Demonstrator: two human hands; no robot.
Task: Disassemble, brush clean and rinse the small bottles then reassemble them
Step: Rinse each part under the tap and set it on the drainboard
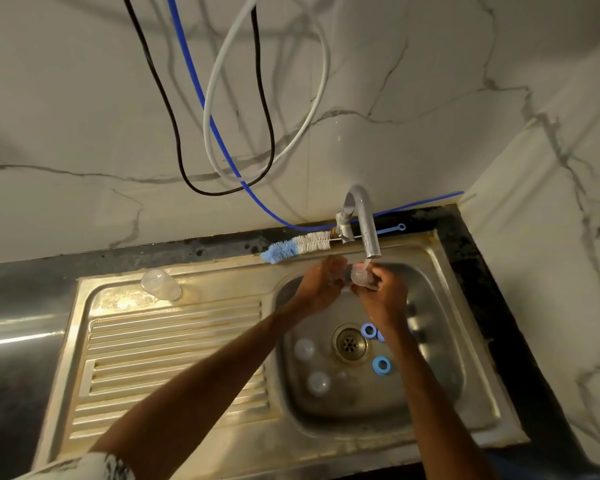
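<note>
Under the tap spout my right hand grips a small clear bottle, with water running onto it. My left hand is at the bottle's left side, fingers curled toward it; whether it grips the bottle is unclear. Two blue rings lie in the sink basin near the drain. Two clear domed caps lie left of the drain. A blue and white bottle brush rests on the ledge behind the sink. Another clear bottle lies on the drainboard's far corner.
The ribbed steel drainboard spreads left of the basin. Black, white and blue cables hang down the marble wall behind. A marble side wall closes the right. Dark countertop runs along the left.
</note>
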